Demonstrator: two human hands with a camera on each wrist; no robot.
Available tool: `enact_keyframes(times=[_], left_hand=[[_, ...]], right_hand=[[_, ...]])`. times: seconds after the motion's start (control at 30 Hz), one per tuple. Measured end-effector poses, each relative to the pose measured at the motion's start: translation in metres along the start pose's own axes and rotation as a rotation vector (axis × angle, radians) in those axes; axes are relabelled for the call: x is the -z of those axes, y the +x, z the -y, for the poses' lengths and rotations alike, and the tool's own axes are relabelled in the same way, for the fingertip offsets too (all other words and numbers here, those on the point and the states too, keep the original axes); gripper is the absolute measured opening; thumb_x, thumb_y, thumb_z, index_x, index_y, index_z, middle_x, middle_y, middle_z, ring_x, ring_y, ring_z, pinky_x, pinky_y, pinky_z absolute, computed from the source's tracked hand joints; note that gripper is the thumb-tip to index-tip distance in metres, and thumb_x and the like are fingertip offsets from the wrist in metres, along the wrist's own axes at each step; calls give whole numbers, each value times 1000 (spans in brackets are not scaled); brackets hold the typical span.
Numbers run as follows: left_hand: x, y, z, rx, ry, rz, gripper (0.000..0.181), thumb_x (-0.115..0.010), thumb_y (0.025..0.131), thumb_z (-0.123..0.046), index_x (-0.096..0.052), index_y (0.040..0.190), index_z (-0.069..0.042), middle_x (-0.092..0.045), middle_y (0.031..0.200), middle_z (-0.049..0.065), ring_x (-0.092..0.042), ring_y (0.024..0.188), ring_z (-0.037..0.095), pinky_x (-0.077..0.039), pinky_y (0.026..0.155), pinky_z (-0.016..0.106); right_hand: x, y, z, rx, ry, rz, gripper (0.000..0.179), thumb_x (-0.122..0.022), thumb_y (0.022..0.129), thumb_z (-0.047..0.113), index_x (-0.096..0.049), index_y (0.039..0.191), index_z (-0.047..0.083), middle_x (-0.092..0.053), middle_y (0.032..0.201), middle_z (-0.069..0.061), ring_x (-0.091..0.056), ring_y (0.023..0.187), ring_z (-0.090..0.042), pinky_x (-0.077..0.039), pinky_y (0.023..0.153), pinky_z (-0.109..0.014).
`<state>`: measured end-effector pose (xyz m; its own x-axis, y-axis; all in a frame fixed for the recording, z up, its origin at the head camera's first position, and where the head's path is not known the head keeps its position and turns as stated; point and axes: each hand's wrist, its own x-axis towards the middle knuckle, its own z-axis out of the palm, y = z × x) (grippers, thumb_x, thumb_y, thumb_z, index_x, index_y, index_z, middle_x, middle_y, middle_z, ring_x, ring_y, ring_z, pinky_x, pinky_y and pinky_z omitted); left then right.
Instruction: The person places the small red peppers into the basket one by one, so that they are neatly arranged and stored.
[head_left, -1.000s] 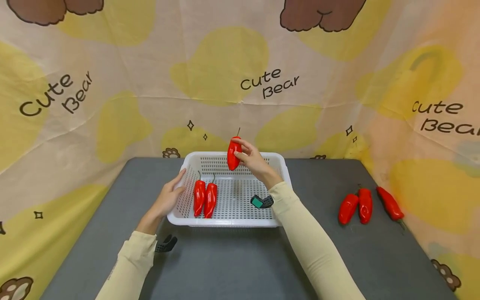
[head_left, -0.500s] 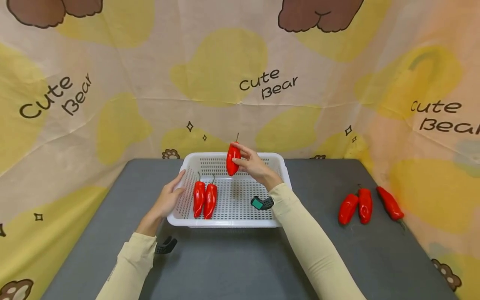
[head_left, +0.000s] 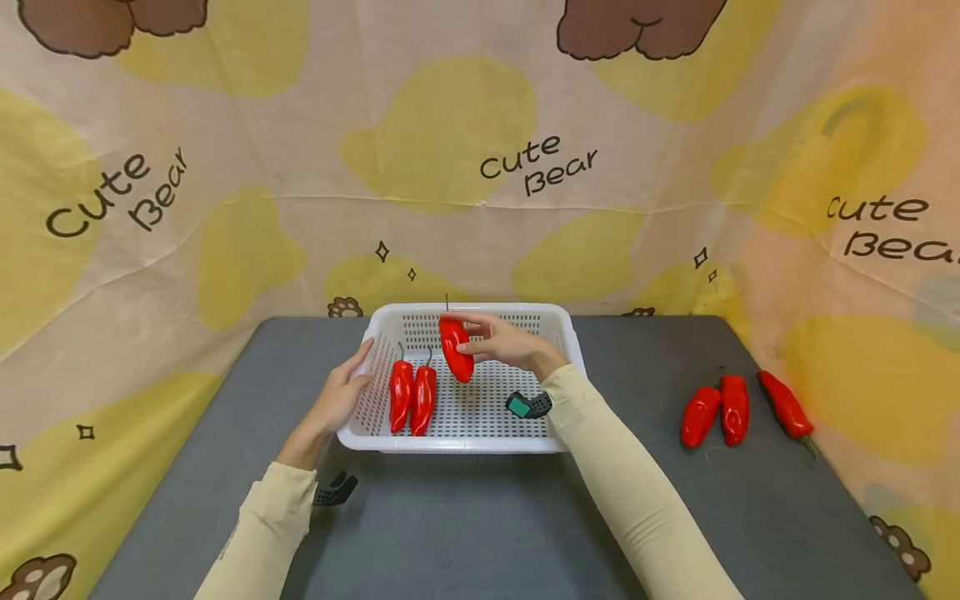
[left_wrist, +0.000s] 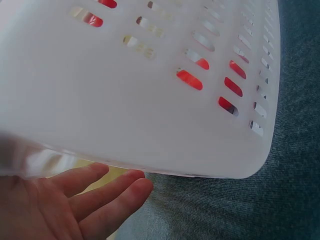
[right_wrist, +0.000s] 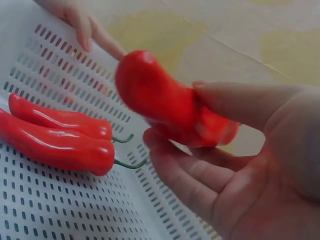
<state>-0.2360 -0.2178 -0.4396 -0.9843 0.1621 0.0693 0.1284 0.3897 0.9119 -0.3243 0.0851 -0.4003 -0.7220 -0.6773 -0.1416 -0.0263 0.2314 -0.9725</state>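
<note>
A red chili pepper (head_left: 457, 350) with a thin stem is pinched between the thumb and fingers of my right hand (head_left: 506, 340), over the white plastic basket (head_left: 480, 445). It hangs tilted, stem up, in the head view. Two more red chili peppers (head_left: 401, 398) (head_left: 424, 400) lie side by side in the basket's left part, stems toward the back. My left hand (head_left: 337, 402) holds the basket's left rim, its thumb on the inner side. The left wrist view shows that hand's fingers (left_wrist: 112, 200) along the outside of the basket wall (left_wrist: 100, 100).
Three red chili peppers (head_left: 701, 417) (head_left: 735, 410) (head_left: 786, 405) lie on the grey table (head_left: 465, 525) at the right. A patterned cloth (head_left: 450, 133) hangs behind the table and along its sides. Dark straps with devices (head_left: 528, 406) sit at both wrists.
My right hand has lowered the chili pepper and moved it left, closer to the two in the basket. The left hand stays at the rim.
</note>
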Motion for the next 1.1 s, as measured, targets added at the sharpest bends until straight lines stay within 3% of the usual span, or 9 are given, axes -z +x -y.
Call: enact_keyframes(times=[0.37,0.7,0.87,1.1], left_hand=[[-2,-6,2,17,-9,3,63,-40,103,-2,-19,162,-10,-28,160,33,-61,116,54,-62,82,53],[-2,-1,-1,0,3,-5,62,-41,103,-3,-21,162,-10,-28,161,32,-64,111,52,-63,80,51],[-2,-1,-1,6,2,-4,62,-41,103,-3,-21,162,-10,-28,161,32,-65,110,52,-63,78,49],[-1,-1,-1,12,6,-8,63,-41,103,-4,-20,162,-11,-26,162,31,-63,114,52,-63,81,51]], right_hand=[[-8,1,-12,-26,-155,163,62,-65,97,16,-42,155,19,-50,148,-8,-53,130,-28,-55,102,-43],[-11,3,-14,-86,-251,192,58,-63,98,18,-45,153,19,-48,153,-6,-51,131,-26,-58,97,-38],[-15,4,-18,-118,-298,180,54,-64,98,21,-50,150,20,-44,155,-6,-56,118,-19,-59,94,-39],[-17,8,-21,-175,-279,176,53,-63,99,25,-50,150,20,-55,140,-10,-58,84,-23,-58,86,-37]])
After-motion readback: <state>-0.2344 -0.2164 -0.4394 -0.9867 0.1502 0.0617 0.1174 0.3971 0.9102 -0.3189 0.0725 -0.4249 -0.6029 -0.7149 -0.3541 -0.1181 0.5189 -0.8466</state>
